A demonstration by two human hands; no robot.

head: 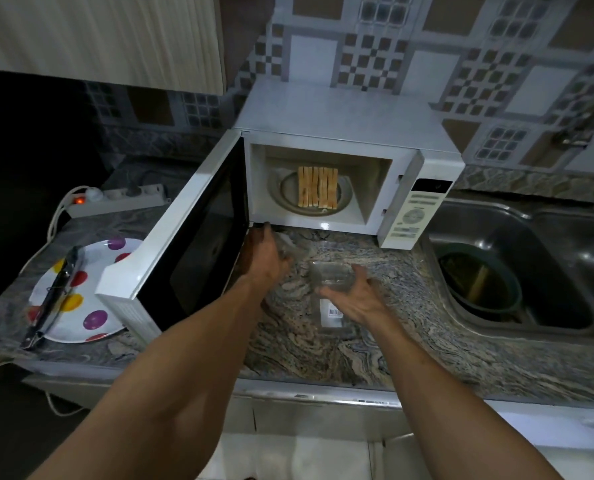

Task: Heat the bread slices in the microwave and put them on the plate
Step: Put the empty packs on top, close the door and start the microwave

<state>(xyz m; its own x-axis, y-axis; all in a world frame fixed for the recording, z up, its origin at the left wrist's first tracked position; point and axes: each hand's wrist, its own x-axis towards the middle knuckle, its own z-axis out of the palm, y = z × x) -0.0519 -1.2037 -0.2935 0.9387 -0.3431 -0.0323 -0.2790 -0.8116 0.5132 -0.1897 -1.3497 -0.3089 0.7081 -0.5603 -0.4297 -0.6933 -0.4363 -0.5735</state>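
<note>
The microwave (351,133) stands on the marble-patterned counter (409,341) with its door (184,244) swung wide open to the left. Inside, the bread slices (318,187) stand on edge in a tight row on the round turntable (288,199).

A clear plastic container (330,282) lies on the counter just before the microwave. The right hand (354,299) is spread, palm turned inward, fingers relaxed against the container's right side. The left hand (266,252) reaches toward the microwave's lower front edge, curled over something transparent; blur hides whether it grips it.

The plate (91,299), white with coloured dots, sits on the counter to the left, partly under the open door, and black tongs (55,296) lie across it. Behind it rests a power strip (119,199) with a glowing switch. To the right, a steel sink (548,258) holds a dark bowl (479,282).
</note>
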